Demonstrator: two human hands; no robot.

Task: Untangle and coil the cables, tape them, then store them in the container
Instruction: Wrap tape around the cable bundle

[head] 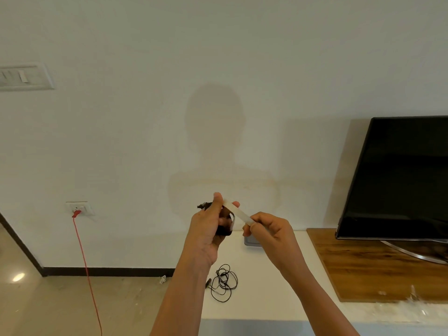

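My left hand [210, 223] is raised in front of the wall and grips a small coiled dark cable bundle [224, 226]. A strip of pale tape [236, 212] runs from the top of the bundle, near my left thumb, down to my right hand [269, 229], which pinches its free end. A second thin black cable [224, 282] lies in a loose tangle on the white counter [261, 287] below my hands. A grey container [251, 241] shows only as an edge behind my right hand.
A black TV [400, 175] on a metal stand sits on a wooden board [363, 265] at the right. A red cable [86, 263] hangs from a wall socket [80, 208] down to the tiled floor at the left.
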